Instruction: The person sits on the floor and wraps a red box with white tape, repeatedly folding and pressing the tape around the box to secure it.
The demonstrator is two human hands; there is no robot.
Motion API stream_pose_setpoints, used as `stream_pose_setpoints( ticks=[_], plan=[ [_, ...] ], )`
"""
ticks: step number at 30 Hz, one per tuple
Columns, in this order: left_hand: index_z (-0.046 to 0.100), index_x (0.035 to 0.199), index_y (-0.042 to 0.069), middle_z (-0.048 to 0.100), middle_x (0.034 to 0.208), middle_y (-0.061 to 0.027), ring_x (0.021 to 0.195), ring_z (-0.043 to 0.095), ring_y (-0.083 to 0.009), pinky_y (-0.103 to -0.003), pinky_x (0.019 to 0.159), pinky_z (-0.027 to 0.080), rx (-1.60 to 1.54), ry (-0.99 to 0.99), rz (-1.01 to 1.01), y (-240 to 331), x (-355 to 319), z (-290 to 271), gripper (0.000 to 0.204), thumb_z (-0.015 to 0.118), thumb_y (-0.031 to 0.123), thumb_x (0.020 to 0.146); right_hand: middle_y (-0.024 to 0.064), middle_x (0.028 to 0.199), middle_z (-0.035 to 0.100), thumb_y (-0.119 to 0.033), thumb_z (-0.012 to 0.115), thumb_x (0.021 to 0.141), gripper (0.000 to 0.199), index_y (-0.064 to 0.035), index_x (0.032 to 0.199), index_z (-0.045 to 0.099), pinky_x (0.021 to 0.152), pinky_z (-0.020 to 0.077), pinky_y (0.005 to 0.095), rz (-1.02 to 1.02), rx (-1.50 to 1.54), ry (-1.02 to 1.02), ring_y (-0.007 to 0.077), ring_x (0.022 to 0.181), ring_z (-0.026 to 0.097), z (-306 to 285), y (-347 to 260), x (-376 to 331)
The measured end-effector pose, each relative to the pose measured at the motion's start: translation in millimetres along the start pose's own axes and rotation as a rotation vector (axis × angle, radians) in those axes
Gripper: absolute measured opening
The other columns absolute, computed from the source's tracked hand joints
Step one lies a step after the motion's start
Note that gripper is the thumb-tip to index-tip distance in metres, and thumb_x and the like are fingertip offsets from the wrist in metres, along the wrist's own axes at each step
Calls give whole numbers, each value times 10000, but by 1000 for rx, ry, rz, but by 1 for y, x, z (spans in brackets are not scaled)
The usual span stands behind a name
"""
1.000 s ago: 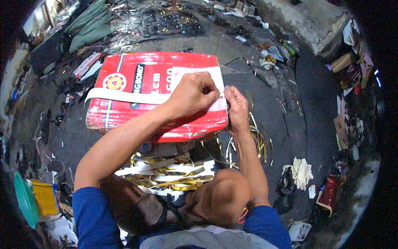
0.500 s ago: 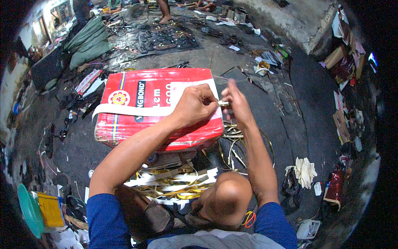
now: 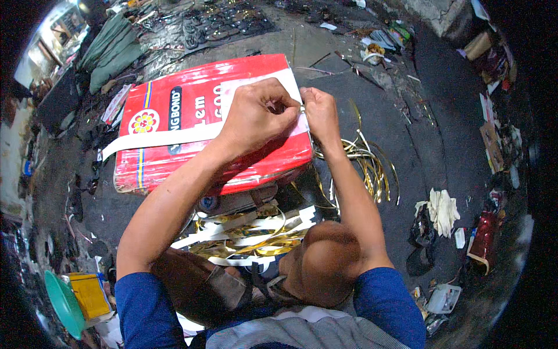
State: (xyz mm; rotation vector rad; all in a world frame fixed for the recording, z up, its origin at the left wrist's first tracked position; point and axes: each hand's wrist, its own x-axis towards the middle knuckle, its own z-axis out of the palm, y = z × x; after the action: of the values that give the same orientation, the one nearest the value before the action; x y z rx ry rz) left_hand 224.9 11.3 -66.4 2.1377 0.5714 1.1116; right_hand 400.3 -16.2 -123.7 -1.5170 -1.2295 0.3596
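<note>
A glossy red carton (image 3: 157, 163) with white lettering and a flower emblem lies before me. Across its top runs a long white strip (image 3: 168, 136), one end hanging over the left side. My left hand (image 3: 256, 113) rests over the strip's right part, thumb and forefinger pinched on it. Just past the carton's right edge, my right hand (image 3: 321, 113) is closed, thumb uppermost, close to the left fingertips. A small glint of gold strip shows between the hands; the rest of it is hidden by the fingers. Thin gold strips (image 3: 375, 168) hang in a loose bundle beside my right forearm.
White and gold strips (image 3: 250, 238) are heaped between the carton and my knees. A crumpled pale cloth (image 3: 443, 212) lies on the dark floor at right. At lower left stand a green basin (image 3: 63, 303) and a yellow box (image 3: 90, 295). Many dark sandals (image 3: 224, 26) cover a far mat.
My right hand has come in toward the left, its raised fingers now closed. The view has shifted, so the carton sits higher and further left. The left hand keeps its pinch.
</note>
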Motion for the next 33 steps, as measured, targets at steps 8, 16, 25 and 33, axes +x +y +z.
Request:
stream_pose_setpoints(
  ticks=[8,16,25,33],
  plan=[
    [740,842,-13,720,854,-60,785,691,-117,-269,700,569,35,-33,-15,3,2,0,65,771,44,846,252,780,654,-239,551,1002,356,56,832,654,702,476,490,64,-23,28,385,738,643,32,107,-36],
    [759,828,-10,716,786,-83,692,698,-138,-281,648,552,-24,-8,-14,3,3,6,84,777,71,822,284,838,672,-215,554,970,317,26,817,690,663,506,557,128,-196,29,478,755,657,61,243,-99],
    [759,826,-12,724,807,-74,706,701,-130,-278,655,557,23,-33,39,7,5,4,66,775,52,825,259,905,705,-199,611,914,248,6,856,738,788,578,542,247,-607,-278,454,849,716,60,329,-156],
    [750,822,-4,707,790,-63,685,659,-102,-272,623,525,30,-35,37,-8,-7,-17,65,772,55,837,206,903,711,-166,698,846,148,-38,821,769,833,592,484,603,-504,-292,423,969,707,94,304,-169]
  ],
)
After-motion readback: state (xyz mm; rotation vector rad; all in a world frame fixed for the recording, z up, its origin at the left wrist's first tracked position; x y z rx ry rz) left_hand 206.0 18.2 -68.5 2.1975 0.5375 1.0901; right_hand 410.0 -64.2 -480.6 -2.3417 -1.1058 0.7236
